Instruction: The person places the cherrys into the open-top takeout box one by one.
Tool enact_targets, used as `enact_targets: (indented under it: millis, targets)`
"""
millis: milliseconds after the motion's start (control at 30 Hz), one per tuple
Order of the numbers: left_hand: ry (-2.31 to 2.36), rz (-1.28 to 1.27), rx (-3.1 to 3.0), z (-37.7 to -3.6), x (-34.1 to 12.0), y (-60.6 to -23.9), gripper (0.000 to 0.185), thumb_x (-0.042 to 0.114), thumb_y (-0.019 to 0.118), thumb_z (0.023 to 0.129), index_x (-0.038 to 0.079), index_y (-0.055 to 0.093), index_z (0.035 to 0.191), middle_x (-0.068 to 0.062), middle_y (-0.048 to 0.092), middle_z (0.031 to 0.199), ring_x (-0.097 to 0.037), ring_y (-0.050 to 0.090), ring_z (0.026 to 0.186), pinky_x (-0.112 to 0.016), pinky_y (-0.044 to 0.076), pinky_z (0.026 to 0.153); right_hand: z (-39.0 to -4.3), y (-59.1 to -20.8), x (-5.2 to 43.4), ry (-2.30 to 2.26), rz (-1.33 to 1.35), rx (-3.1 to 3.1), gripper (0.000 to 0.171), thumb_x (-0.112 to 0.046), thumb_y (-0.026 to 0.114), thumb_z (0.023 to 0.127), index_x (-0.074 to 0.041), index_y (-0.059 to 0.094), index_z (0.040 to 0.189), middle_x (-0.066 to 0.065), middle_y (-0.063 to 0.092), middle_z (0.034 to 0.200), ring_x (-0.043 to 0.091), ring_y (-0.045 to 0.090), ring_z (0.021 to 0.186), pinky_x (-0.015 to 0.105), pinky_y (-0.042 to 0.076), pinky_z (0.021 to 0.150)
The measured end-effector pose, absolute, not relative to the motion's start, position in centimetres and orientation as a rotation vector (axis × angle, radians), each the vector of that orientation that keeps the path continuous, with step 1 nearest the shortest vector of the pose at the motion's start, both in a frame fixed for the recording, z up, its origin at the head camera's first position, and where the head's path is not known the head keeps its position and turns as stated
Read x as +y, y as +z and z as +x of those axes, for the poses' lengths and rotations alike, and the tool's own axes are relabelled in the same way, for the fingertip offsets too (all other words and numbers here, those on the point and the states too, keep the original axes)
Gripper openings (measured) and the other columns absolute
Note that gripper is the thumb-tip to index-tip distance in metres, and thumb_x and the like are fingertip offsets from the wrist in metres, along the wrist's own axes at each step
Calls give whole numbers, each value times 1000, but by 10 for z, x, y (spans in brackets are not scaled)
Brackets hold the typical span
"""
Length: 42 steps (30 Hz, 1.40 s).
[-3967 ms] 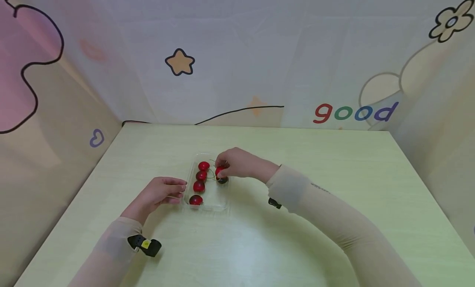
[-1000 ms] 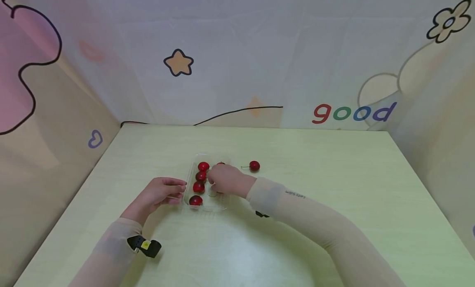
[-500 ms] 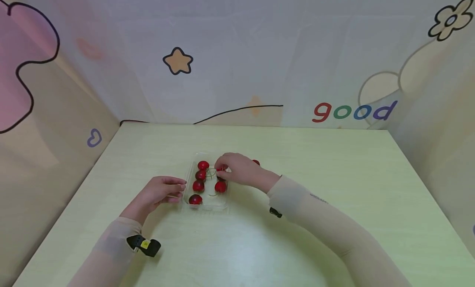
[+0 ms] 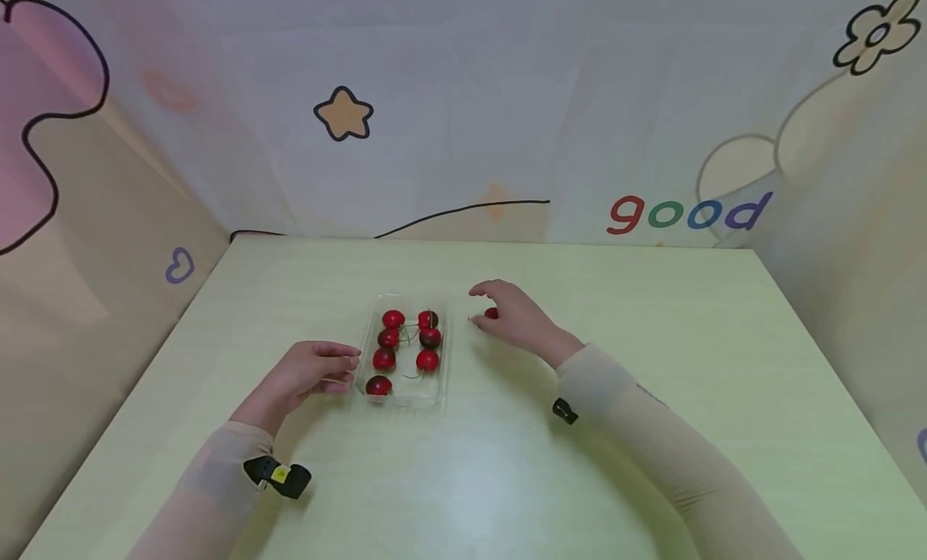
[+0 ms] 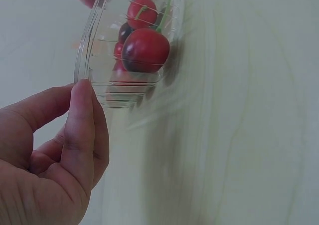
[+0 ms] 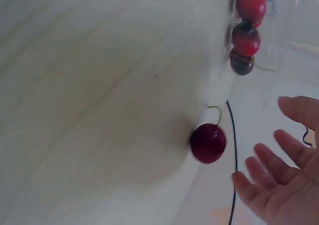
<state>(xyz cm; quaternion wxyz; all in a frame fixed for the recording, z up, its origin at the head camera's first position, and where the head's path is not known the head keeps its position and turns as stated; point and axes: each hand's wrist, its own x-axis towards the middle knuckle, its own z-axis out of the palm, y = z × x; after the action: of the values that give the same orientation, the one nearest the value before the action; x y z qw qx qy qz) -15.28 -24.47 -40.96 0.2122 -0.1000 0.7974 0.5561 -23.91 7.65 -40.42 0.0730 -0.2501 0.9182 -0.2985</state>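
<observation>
- My left hand (image 4: 307,377) rests on the counter (image 4: 652,367) with its fingertips against the near-left side of the clear plastic tray (image 4: 437,387); the fingers are lightly bent and the thumb lies along the tray's wall, steadying it rather than wrapping round it.
- My right hand (image 4: 516,317) is over the counter, to the right of the tray and apart from it. Its fingers are spread and relaxed and it holds nothing.
- One loose cherry (image 4: 492,313) lies on the counter just in front of my right palm, close to the fingertips but, as the right wrist view shows, not yet touched; its stem points away from my hand, towards the tray.
- Seven cherries sit in the tray: four in the row nearer my left hand (image 4: 383,351) and three in the row nearer my right (image 4: 429,339).
- By my reading, the filling is nearly done: seven are in, and the row nearer my right hand has one free place at the end closest to me.
- What is left, as I judge it: to close on the loose cherry, carry it left to the tray and set it in that free place.
- I see no other cherries on the counter.
</observation>
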Motion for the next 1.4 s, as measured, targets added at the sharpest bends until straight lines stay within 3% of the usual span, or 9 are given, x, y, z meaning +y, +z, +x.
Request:
enact_targets:
  millis: [100,200,667,933,1400]
  targets:
    - [1542,-278,2217,-154,-245,-409,42,15,61,103,-9,57,137,-4,72,103,-9,66,80,-20,61,70,-248,-412,82,-796,-710,2767,48,-15,68,97,2,55,140,21,57,147,38,50,140,49,38,123]
    - [1539,-290,2219,-156,-244,-410,41,15,61,103,-8,57,137,-3,72,102,-10,67,80,-20,61,70,-254,-418,85,-729,-666,2759,47,-14,68,96,2,56,139,21,57,146,39,48,142,49,37,124]
    - [1539,-306,2206,-160,-243,-410,41,15,61,103,-7,58,137,-3,72,102,-11,68,82,-19,61,71,-267,-424,86,-694,-602,2700,37,-5,65,96,3,61,132,19,68,126,32,62,117,45,51,109]
    - [1534,-317,2209,-159,-243,-408,40,15,61,103,-7,58,136,-5,72,104,-10,67,80,-19,61,71,-268,-423,87,-697,-614,2722,35,-6,65,96,3,63,130,18,70,124,31,64,116,44,52,108]
    - [1548,-308,2203,-154,-245,-409,41,15,62,102,-8,59,135,-1,72,98,-10,67,79,-19,61,71,-248,-393,85,-893,-610,2751,37,-15,70,97,-1,64,130,17,69,125,31,66,111,41,57,93]
